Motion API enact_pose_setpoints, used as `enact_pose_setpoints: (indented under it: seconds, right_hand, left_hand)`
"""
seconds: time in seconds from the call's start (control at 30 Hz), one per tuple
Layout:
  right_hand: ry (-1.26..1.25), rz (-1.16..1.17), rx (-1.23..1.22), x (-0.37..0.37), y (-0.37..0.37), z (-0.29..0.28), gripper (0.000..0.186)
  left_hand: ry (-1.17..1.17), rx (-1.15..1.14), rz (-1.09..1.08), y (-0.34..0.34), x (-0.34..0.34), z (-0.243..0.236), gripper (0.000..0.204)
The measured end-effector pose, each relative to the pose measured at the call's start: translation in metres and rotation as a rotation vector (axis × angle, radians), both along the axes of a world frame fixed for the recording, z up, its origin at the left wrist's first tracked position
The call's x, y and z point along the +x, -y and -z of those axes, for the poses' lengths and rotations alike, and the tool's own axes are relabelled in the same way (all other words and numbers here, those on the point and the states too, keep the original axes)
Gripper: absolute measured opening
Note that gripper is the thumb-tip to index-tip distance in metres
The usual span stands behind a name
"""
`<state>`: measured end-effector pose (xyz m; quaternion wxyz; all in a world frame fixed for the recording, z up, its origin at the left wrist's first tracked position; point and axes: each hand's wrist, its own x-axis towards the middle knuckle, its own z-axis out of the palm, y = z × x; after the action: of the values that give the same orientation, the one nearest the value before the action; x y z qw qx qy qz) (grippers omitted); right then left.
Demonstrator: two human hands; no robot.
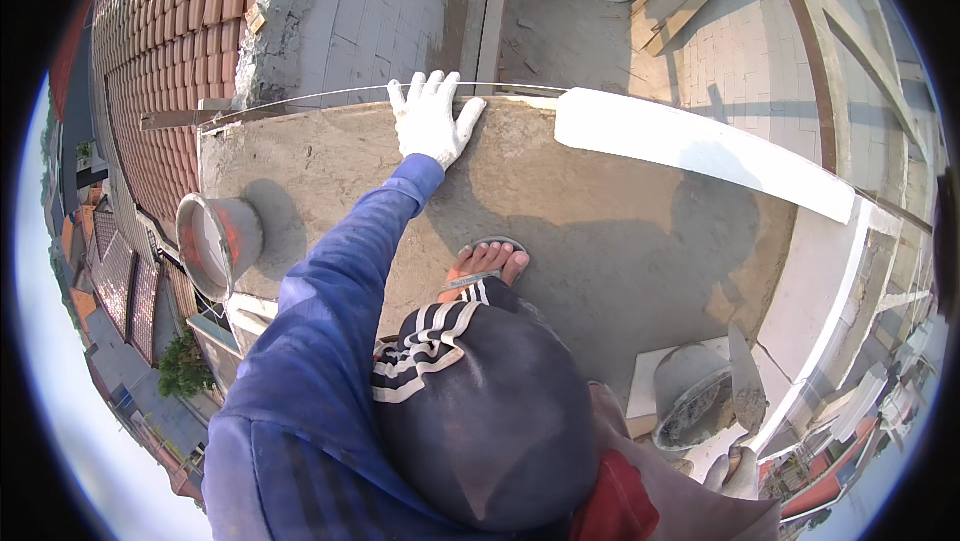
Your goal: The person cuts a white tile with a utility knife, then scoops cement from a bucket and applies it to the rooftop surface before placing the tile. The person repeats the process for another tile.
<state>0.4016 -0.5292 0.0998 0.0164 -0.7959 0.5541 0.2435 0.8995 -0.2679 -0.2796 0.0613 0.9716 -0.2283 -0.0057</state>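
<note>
My left hand (432, 119), in a white glove, reaches forward with its fingers spread. It rests at the far edge of the concrete slab (340, 156), beside a thin string line (350, 91). Low on the right, my right hand (738, 471), also gloved and partly cut off by my sleeve, is closed around the handle end of a trowel (745, 381). The trowel's blade points up, with grey mortar on it. Just left of the blade, a bucket of mortar (695, 406) stands tilted in view. A row of white blocks (700, 146) begins right of my left hand.
Another bucket (218, 241), red and grey-smeared, stands at the slab's left edge. Beyond it lie tiled roofs (170, 61) far below. A deep room with a grey floor (565, 31) and wooden boards (680, 1) drops away ahead. My sandalled foot (490, 259) is on the slab.
</note>
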Motion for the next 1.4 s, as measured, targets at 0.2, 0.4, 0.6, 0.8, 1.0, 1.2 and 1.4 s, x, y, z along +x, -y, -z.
enact_pose_setpoints:
  seconds: [0.2,0.4,0.6,0.8,1.0,1.2,1.4]
  right_hand:
    - [-0.006,0.001,0.39,0.149,-0.071,0.142,0.047]
    - [0.263,-0.246,0.415,0.192,-0.097,0.194,0.039]
    - [0.119,-0.2,0.477,0.233,-0.1,0.194,0.039]
    - [0.154,-0.279,0.485,0.215,-0.11,0.193,0.036]
    - [0.426,-0.39,0.298,0.253,-0.103,0.232,0.034]
    - [0.308,-0.456,0.398,0.234,-0.1,0.215,0.031]
    - [0.061,-0.257,0.621,0.176,-0.113,0.17,0.036]
  left_hand:
    - [-0.014,-0.008,0.022,0.002,0.002,-0.002,0.068]
    - [-0.001,-0.044,0.0,-0.011,0.0,0.0,0.067]
    - [0.024,-0.062,0.02,-0.002,0.003,0.002,0.066]
    - [-0.008,-0.011,0.01,-0.002,0.002,-0.004,0.064]
    - [-0.018,0.029,0.028,0.008,0.002,-0.002,0.065]
    - [0.031,-0.009,0.026,0.0,-0.001,0.005,0.066]
    - [-0.005,-0.052,0.005,-0.006,0.003,0.005,0.067]
